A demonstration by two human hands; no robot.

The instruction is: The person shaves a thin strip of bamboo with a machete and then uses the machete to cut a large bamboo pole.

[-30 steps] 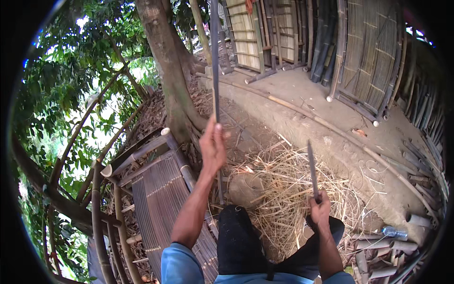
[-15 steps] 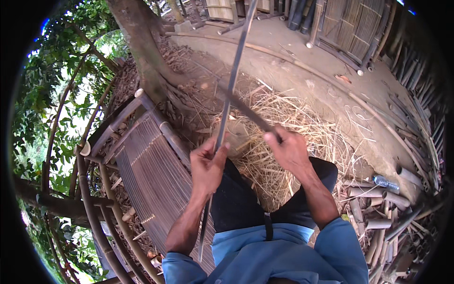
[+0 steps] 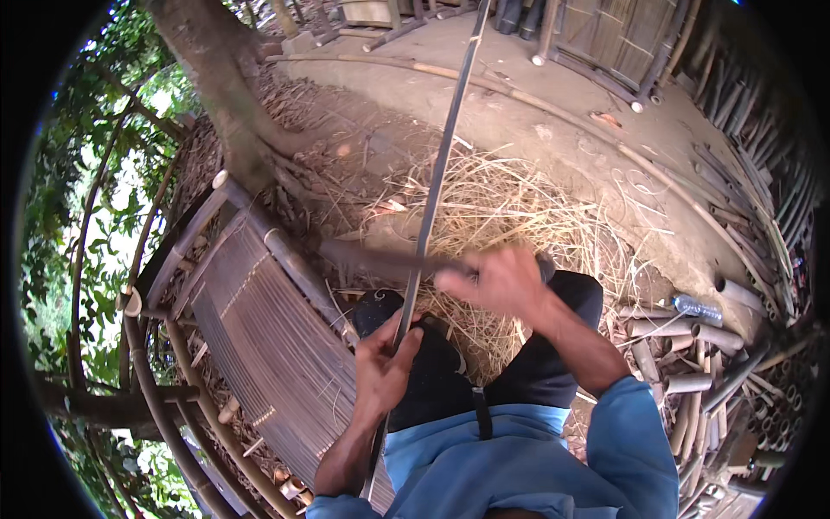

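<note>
My left hand (image 3: 384, 374) is closed round a long, narrow bamboo strip (image 3: 444, 154), dark on one face and pale along its edge. The strip runs from beside my left forearm up past the top of the view. My right hand (image 3: 508, 284), blurred by motion, grips a machete (image 3: 367, 259) whose dark handle end shows beyond the fist. Its broad blade points left and crosses the strip just above my left hand. Whether the edge touches the strip I cannot tell.
Pale shavings (image 3: 510, 203) pile on the ground beyond my knees. A slatted bamboo bench (image 3: 259, 320) stands at my left, near a tree trunk (image 3: 203, 78). Cut bamboo pieces (image 3: 687, 385) and a plastic bottle (image 3: 697, 307) lie at right. A long pole (image 3: 553, 112) borders the dirt ledge.
The machete has swung from pointing up and left to nearly level, across the strip. My right hand has moved slightly left and down; my left hand sits a little lower.
</note>
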